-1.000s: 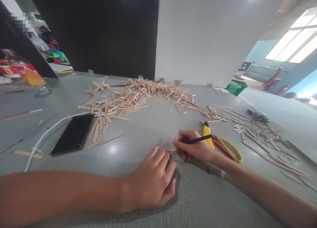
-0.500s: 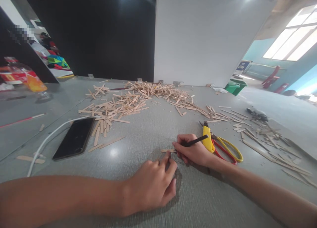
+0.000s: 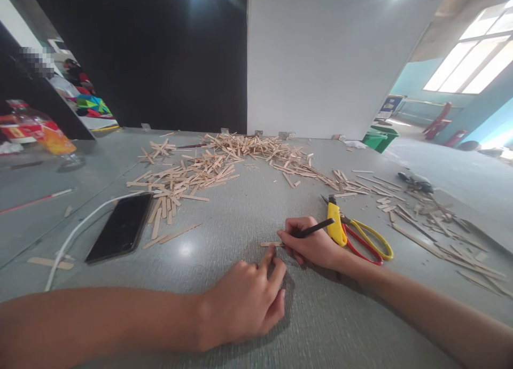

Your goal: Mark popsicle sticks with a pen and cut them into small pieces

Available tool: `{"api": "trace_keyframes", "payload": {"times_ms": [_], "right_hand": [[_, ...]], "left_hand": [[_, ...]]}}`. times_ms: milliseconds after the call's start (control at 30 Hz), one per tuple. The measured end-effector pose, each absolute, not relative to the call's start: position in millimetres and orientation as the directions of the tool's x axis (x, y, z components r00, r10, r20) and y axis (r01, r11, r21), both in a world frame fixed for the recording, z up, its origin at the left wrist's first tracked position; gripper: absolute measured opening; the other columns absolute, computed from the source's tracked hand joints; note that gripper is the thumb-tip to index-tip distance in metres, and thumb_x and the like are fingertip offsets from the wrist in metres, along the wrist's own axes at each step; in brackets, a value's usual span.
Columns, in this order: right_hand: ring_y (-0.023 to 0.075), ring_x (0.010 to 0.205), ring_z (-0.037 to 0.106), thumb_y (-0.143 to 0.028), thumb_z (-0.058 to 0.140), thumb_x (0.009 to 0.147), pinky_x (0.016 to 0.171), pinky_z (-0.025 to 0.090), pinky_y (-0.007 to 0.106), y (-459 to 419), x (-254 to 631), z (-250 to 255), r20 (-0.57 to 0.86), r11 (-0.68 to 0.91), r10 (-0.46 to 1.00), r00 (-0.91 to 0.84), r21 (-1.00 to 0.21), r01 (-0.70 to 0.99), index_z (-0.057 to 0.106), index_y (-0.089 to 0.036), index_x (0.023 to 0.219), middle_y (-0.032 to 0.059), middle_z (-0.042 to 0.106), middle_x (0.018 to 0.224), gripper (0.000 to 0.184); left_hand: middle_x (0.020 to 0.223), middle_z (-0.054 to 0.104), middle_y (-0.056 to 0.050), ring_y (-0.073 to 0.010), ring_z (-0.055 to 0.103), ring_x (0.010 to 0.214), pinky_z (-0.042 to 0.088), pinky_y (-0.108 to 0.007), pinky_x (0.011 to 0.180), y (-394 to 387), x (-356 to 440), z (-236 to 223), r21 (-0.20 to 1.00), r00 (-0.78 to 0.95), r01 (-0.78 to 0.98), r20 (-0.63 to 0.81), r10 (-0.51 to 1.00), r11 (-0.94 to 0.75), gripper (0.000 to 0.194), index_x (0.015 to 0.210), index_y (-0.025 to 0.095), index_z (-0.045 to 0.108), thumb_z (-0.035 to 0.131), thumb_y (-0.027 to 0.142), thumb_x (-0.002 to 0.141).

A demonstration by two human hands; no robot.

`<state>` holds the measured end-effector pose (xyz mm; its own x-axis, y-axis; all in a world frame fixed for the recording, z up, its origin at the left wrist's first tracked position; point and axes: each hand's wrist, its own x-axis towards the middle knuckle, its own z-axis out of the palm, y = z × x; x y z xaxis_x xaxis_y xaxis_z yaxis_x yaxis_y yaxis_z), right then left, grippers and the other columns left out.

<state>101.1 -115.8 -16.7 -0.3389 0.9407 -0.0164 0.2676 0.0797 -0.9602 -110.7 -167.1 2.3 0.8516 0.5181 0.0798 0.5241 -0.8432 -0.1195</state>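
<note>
My right hand (image 3: 310, 246) grips a black pencil (image 3: 316, 229), its tip down on a short wooden stick piece (image 3: 269, 244) lying on the grey table (image 3: 240, 214). My left hand (image 3: 246, 299) rests on the table just below that piece. Its fingers are loosely curled and its fingertips lie a little short of the stick. I cannot make out anything inside it.
A large scatter of wooden sticks (image 3: 208, 163) covers the far middle of the table, with more offcuts (image 3: 433, 225) at the right. Yellow-and-red scissors (image 3: 356, 235) and a yellow cutter (image 3: 332, 222) lie behind my right hand. A black phone (image 3: 120, 227) with a white cable (image 3: 76, 230) is at the left.
My left hand has drawn back from the stick piece and its fingers have curled in. My right hand stays with the pencil on the piece.
</note>
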Motion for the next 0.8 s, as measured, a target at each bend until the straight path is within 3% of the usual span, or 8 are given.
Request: {"api": "trace_keyframes", "payload": {"times_ms": [500, 800], "right_hand": [[0.0066, 0.033, 0.048, -0.035, 0.063, 0.094, 0.031, 0.033, 0.016, -117.2, 99.6, -15.8, -0.008, 0.084, 0.948, -0.319, -0.958, 0.275, 0.048, -0.022, 0.064, -0.0053, 0.055, 0.048, 0.036], [0.0074, 0.032, 0.049, -0.035, 0.063, 0.094, 0.03, 0.033, 0.016, -116.6, 98.0, -16.0, -0.007, 0.083, 0.95, -0.311, -0.958, 0.275, 0.048, -0.022, 0.064, -0.0049, 0.056, 0.048, 0.035]], "left_hand": [[0.139, 0.061, -0.034, -0.0334, 0.079, 0.083, 0.064, -0.04, 0.057, -164.4, -109.6, 7.4, -0.123, 0.855, 0.516, 0.011, 0.519, -0.848, 0.047, 0.134, 0.001, 0.056, 0.039, 0.029, 0.099], [0.139, 0.061, -0.032, -0.0326, 0.078, 0.075, 0.064, -0.044, 0.056, -166.2, -109.5, 8.7, -0.097, 0.848, 0.525, -0.015, 0.529, -0.845, 0.048, 0.134, 0.002, 0.056, 0.039, 0.029, 0.099]]}}
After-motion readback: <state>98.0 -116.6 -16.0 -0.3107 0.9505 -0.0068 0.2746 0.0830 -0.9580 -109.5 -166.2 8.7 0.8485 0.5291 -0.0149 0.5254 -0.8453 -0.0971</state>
